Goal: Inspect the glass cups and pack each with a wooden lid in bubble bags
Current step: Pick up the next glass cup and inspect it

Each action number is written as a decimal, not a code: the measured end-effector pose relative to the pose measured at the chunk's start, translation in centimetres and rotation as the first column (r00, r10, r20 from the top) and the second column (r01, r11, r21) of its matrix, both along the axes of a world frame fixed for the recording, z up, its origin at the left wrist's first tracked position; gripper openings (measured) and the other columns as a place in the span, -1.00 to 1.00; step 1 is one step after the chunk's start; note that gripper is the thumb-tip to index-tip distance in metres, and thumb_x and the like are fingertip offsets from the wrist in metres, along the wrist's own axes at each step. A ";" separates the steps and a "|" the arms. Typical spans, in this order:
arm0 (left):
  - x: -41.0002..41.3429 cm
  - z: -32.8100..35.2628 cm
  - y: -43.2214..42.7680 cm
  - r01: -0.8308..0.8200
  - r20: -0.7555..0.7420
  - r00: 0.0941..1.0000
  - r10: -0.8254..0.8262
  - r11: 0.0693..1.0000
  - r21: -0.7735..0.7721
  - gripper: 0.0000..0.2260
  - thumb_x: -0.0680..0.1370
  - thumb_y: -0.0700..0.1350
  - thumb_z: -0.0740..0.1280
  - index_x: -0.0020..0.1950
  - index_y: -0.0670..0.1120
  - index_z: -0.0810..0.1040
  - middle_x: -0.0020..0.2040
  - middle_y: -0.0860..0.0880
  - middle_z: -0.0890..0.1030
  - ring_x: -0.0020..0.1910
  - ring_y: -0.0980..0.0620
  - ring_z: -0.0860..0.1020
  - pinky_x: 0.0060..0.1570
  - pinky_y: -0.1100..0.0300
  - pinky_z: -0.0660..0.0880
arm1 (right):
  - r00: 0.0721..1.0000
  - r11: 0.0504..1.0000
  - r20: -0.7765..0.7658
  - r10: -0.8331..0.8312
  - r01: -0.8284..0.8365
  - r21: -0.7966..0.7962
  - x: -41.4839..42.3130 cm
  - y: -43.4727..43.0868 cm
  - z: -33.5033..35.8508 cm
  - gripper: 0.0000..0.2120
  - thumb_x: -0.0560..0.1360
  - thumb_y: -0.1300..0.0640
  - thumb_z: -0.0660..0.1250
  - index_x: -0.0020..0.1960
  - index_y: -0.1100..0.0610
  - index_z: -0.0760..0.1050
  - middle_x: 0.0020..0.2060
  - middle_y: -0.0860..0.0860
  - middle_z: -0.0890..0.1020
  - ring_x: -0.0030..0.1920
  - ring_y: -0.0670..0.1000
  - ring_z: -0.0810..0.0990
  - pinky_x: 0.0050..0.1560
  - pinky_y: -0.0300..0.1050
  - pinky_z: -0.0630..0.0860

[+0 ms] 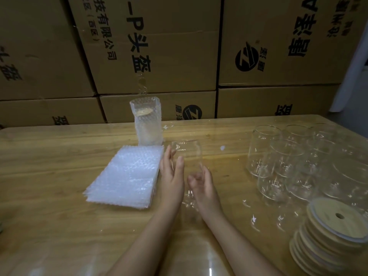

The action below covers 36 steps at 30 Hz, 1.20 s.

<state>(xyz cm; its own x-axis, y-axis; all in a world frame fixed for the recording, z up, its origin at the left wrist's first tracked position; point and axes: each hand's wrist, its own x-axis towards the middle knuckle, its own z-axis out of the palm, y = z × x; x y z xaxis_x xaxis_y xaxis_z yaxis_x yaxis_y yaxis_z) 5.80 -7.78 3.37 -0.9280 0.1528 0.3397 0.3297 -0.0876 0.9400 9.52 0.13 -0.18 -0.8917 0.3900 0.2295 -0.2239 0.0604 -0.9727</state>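
**Inspection under way, one cup packed.** A glass cup is held above the middle of a wooden table and looked over, while a single finished package is all that can be counted as done. That packed cup is stood upright at the far side of the table, sheathed in bubble wrap. A wooden lid is seen lying across its top, inside the wrap. Just in front of it, a flat stack of bubble bags is laid to the left of the hands.

Most of the work is judged to lie ahead. A cluster of unpacked cups is gathered on the right, and a leaning pile of wooden lids is set at the near right corner.

The cup under inspection is caught between both hands and tipped away toward the far side. The left hand is laid flat against its left side, fingers straight. The right hand is curled round its near end.

The glass is shown as clear, thin-walled and gently rounded, marked only by pale reflections. No chip or crack can be made out, though the dim light leaves that unsettled. Printed cardboard cartons are stacked behind the table.
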 end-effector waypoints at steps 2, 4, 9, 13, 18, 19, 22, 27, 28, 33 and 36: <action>0.8 -0.8 0.2 0.115 0.040 0.992 -0.116 0.993 0.040 -0.49 0.56 0.18 0.20 0.48 0.21 0.12 0.39 0.00 0.41 0.35 -0.05 0.45 0.29 -0.03 0.44 | 0.995 0.997 -0.057 -0.078 0.077 -0.011 0.1 0.2 0.2 -0.29 0.35 -0.33 0.30 0.39 -0.04 0.23 0.03 -0.17 0.54 -0.08 -0.41 0.53 -0.14 -0.50 0.41; 1.5 -0.9 0.5 0.158 0.074 0.984 -0.161 0.986 0.052 -0.45 0.52 0.11 0.23 0.47 0.20 0.11 0.33 -0.06 0.47 0.31 -0.09 0.49 0.24 -0.07 0.48 | 0.989 0.992 -0.084 -0.125 0.123 -0.031 0.1 0.5 0.3 -0.37 0.45 -0.28 0.29 0.41 -0.03 0.24 0.07 -0.20 0.54 -0.06 -0.43 0.53 -0.13 -0.51 0.41; 1.1 -1.0 1.0 0.127 0.080 0.987 -0.138 0.984 0.122 -0.43 0.46 0.05 0.26 0.45 0.14 0.19 0.25 -0.12 0.53 0.26 -0.10 0.52 0.09 0.05 0.57 | 0.978 0.974 -0.098 -0.184 0.195 0.116 0.0 0.2 0.3 -0.38 0.52 -0.26 0.12 0.49 -0.03 0.14 0.18 -0.15 0.52 0.08 -0.36 0.52 0.01 -0.45 0.42; 0.6 -1.3 0.8 0.092 0.118 0.987 -0.111 0.983 0.157 -0.64 0.47 0.15 0.17 0.27 0.28 0.30 0.19 -0.12 0.57 0.12 -0.08 0.61 -0.26 0.29 0.54 | 0.954 0.886 -0.229 -0.194 0.270 0.376 0.2 -0.4 0.1 -0.44 0.55 -0.15 0.02 0.49 -0.04 0.00 0.45 0.00 0.27 0.44 -0.07 0.27 0.39 -0.17 0.27; 0.1 -1.8 0.6 0.069 0.054 0.996 -0.071 0.997 0.026 -0.55 0.60 0.13 0.03 0.49 0.21 0.07 0.29 0.30 0.39 0.07 0.49 0.48 -0.11 0.53 0.44 | 0.888 0.682 -0.440 -0.137 0.406 0.608 0.0 -0.4 0.1 -0.54 0.60 0.13 0.05 0.49 0.09 0.15 0.51 0.18 0.14 0.51 0.09 0.14 0.47 -0.02 0.16; 0.2 -1.8 0.6 0.063 0.045 0.997 -0.063 0.998 0.004 -0.52 0.59 0.15 0.03 0.51 0.19 0.06 0.31 0.33 0.32 0.09 0.57 0.41 -0.08 0.59 0.38 | 0.893 0.684 -0.428 -0.138 0.399 0.611 -0.1 -0.4 0.1 -0.53 0.60 0.12 0.05 0.50 0.06 0.14 0.52 0.16 0.12 0.52 0.06 0.13 0.47 -0.03 0.17; 0.3 -1.8 0.6 0.068 0.013 0.998 -0.068 0.998 -0.014 -0.54 0.60 0.07 0.09 0.50 0.14 0.11 0.39 0.26 0.29 0.24 0.47 0.38 0.00 0.63 0.31 | 0.929 0.798 -0.340 -0.143 0.311 0.516 -0.2 -0.3 0.8 -0.51 0.59 0.01 0.04 0.52 -0.05 0.13 0.55 0.04 0.06 0.52 -0.17 0.03 0.40 -0.35 0.14; 0.9 -1.9 0.8 0.135 -0.015 0.991 -0.135 0.991 -0.006 -0.57 0.60 -0.01 0.15 0.46 0.09 0.16 0.11 0.39 0.46 -0.05 0.61 0.44 -0.14 0.63 0.35 | 0.970 0.980 -0.229 -0.082 0.120 0.157 -0.4 1.1 2.8 -0.58 0.56 -0.14 0.07 0.35 -0.48 0.08 0.47 -0.31 0.16 0.41 -0.33 0.22 0.27 -0.47 0.25; 0.8 -1.7 0.7 0.153 -0.015 0.988 -0.152 0.988 0.012 -0.57 0.59 0.02 0.15 0.45 0.10 0.17 0.03 0.38 0.54 -0.05 0.55 0.49 -0.14 0.59 0.40 | 0.977 0.995 -0.206 -0.046 0.063 0.080 -0.5 1.5 3.1 -0.58 0.54 -0.19 0.09 0.31 -0.54 0.08 0.40 -0.42 0.21 0.38 -0.37 0.25 0.28 -0.42 0.29; 0.2 -0.5 0.5 0.274 0.221 0.917 -0.331 0.928 0.252 -0.49 0.41 0.36 0.26 0.36 0.39 0.30 0.32 -0.04 0.54 0.13 -0.22 0.61 0.11 -0.30 0.51 | 0.981 0.992 -0.147 0.129 -0.126 0.030 -0.4 2.4 4.2 -0.58 0.47 -0.32 0.09 0.29 -0.55 0.08 0.40 -0.42 0.26 0.28 -0.41 0.32 0.25 -0.26 0.41; -0.1 -0.7 0.1 0.269 0.181 0.934 -0.309 0.939 0.216 -0.45 0.48 0.32 0.23 0.44 0.22 0.31 0.27 -0.07 0.58 0.23 -0.10 0.57 0.25 -0.22 0.44 | 0.975 0.992 -0.183 0.129 -0.124 0.038 -0.1 1.9 4.1 -0.44 0.51 -0.12 0.19 0.40 -0.37 0.01 0.47 -0.24 0.19 0.29 -0.41 0.34 0.01 -0.53 0.41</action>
<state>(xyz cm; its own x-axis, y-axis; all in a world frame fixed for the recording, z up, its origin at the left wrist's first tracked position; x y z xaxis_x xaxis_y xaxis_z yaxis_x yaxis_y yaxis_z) 5.70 -7.68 2.70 -0.9057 0.3784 0.1911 0.0620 -0.3276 0.9428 9.39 2.07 3.95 -0.8748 0.2687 0.4032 -0.4067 0.0454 -0.9124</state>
